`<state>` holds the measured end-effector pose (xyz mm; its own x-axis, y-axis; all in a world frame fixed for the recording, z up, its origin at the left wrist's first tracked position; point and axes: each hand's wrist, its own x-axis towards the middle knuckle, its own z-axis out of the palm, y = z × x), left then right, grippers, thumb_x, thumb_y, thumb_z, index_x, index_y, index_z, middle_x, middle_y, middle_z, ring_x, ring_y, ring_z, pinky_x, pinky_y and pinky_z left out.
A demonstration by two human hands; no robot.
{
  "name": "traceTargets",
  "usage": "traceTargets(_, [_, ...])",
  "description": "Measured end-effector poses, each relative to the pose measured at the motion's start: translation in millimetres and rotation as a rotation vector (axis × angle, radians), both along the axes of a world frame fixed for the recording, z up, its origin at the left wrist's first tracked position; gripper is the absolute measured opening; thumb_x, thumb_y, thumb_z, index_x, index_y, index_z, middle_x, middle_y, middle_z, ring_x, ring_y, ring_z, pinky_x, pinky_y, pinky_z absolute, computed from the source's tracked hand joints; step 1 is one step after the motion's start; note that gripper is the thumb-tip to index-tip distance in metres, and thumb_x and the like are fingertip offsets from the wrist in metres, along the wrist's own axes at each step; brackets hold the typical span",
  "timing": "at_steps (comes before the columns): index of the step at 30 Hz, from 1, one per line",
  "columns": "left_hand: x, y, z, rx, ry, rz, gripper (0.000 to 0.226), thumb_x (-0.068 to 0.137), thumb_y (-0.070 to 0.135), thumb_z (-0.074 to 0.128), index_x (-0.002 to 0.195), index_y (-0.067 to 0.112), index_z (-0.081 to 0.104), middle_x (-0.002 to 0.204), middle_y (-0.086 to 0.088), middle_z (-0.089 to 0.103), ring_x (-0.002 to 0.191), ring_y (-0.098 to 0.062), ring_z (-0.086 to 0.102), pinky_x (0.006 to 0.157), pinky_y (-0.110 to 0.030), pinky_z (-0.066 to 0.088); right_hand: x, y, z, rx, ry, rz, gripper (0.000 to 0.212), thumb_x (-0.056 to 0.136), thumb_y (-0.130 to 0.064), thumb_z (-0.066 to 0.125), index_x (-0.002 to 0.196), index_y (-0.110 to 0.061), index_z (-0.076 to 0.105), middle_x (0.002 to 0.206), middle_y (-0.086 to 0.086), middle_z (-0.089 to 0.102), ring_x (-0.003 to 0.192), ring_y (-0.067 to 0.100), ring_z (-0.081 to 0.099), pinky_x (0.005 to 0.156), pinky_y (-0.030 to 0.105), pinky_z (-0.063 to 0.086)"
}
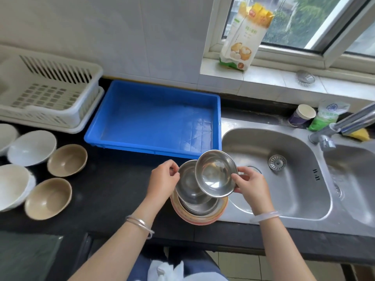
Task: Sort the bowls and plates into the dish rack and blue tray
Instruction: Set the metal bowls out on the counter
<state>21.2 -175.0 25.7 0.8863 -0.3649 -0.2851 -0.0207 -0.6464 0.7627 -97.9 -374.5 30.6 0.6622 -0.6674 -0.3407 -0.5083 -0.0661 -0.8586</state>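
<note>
My right hand (250, 184) holds a small steel bowl (216, 173) by its right rim, tilted and lifted above a stack. My left hand (163, 179) pinches the left rim of a second steel bowl (187, 186), which sits on top of a stack of dishes (199, 217) with orange-pink rims at the counter's front edge. The blue tray (154, 116) lies just behind, nothing in it. A white dish rack (48, 94) stands at the far left, with nothing in it. Two tan bowls (67, 160) (48, 198) and several white bowls (31, 148) rest on the black counter at left.
A steel double sink (284, 169) lies to the right, with a faucet (343, 123) over it. A paper cup (302, 115), a green packet (326, 116) and a yellow sponge (359, 134) sit behind the sink. A flour bag (243, 35) stands on the windowsill.
</note>
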Motion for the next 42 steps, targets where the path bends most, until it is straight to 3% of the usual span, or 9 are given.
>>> traceTargets(2, [5.3,11.4,5.6,-0.027,0.024,0.073,0.009,0.085,0.012,0.059,0.081,0.021,0.059,0.08,0.008,0.064,0.078,-0.009,0.063,0.068,-0.032,0.058,10.4,1.6,4.7,0.0,-0.02,0.049,0.016,0.084,-0.009,0.062,0.083,-0.024,0.067,0.064,-0.005,0.073,0.055,0.013,0.07,0.062,0.035,0.06])
traceTargets(5, [10.8,33.8,9.8,-0.047,0.046,0.186,0.013,0.085,0.014,0.061,0.081,0.026,0.058,0.082,0.009,0.065,0.078,-0.009,0.064,0.071,-0.036,0.059,29.3,8.2,12.4,-0.005,-0.048,0.117,0.018,0.084,-0.01,0.063,0.082,-0.027,0.067,0.065,-0.005,0.073,0.056,0.011,0.069,0.056,0.028,0.059])
traceTargets(9, [13.2,71.9,9.9,-0.089,0.106,0.373,0.015,0.084,0.013,0.062,0.079,0.027,0.058,0.081,0.006,0.067,0.077,-0.01,0.066,0.067,-0.031,0.059,62.3,26.8,17.7,0.026,-0.058,0.228,0.018,0.083,-0.009,0.064,0.078,-0.026,0.068,0.06,-0.003,0.071,0.054,0.011,0.066,0.054,0.024,0.057])
traceTargets(15, [9.4,140.4,-10.9,-0.14,0.204,0.656,0.012,0.084,0.01,0.062,0.084,0.022,0.061,0.091,0.0,0.068,0.079,-0.013,0.065,0.062,-0.028,0.057,120.2,81.4,2.3,0.126,-0.006,0.386,0.011,0.084,-0.005,0.062,0.092,-0.012,0.067,0.075,0.008,0.07,0.053,0.01,0.067,0.05,0.018,0.053])
traceTargets(21, [-1.8,196.3,-41.7,-0.211,0.292,0.896,0.024,0.084,0.007,0.06,0.107,0.011,0.066,0.087,0.002,0.066,0.08,-0.009,0.063,0.058,-0.022,0.052,164.8,147.7,-24.8,0.158,0.051,0.522,0.011,0.084,-0.004,0.058,0.084,-0.013,0.065,0.087,0.015,0.069,0.069,0.021,0.07,0.051,0.02,0.055])
traceTargets(28, [-9.2,230.8,-66.2,-0.189,0.311,0.996,0.019,0.083,0.006,0.06,0.099,0.01,0.068,0.089,-0.004,0.068,0.072,-0.015,0.065,0.069,-0.033,0.057,196.6,200.3,-51.7,0.107,0.151,0.563,0.014,0.088,-0.006,0.058,0.101,-0.007,0.062,0.095,0.009,0.064,0.077,0.022,0.066,0.042,0.011,0.049])
traceTargets(33, [-5.1,239.2,-73.0,-0.19,0.321,0.979,0.021,0.082,0.006,0.059,0.102,0.008,0.068,0.077,0.003,0.063,0.073,-0.019,0.065,0.074,-0.039,0.058,207.2,217.3,-67.8,0.064,0.229,0.554,0.017,0.089,-0.007,0.058,0.106,-0.007,0.06,0.092,0.008,0.062,0.066,0.012,0.063,0.038,0.01,0.045])
traceTargets(38, [-2.7,244.1,-78.1,-0.213,0.363,0.984,0.02,0.083,0.005,0.058,0.101,0.008,0.067,0.084,-0.003,0.065,0.076,-0.022,0.065,0.074,-0.038,0.058,211.1,223.1,-78.9,0.067,0.272,0.528,0.019,0.09,-0.01,0.058,0.109,-0.01,0.059,0.092,0.006,0.063,0.07,0.012,0.065,0.044,0.014,0.052])
traceTargets(42, [-1.5,246.3,-79.9,-0.209,0.365,0.994,0.018,0.083,0.005,0.058,0.097,0.009,0.068,0.077,0.004,0.063,0.073,-0.019,0.065,0.074,-0.038,0.059,212.3,226.8,-85.6,0.073,0.275,0.505,0.02,0.09,-0.012,0.059,0.111,-0.011,0.058,0.089,0.002,0.062,0.071,0.01,0.063,0.052,0.019,0.054])
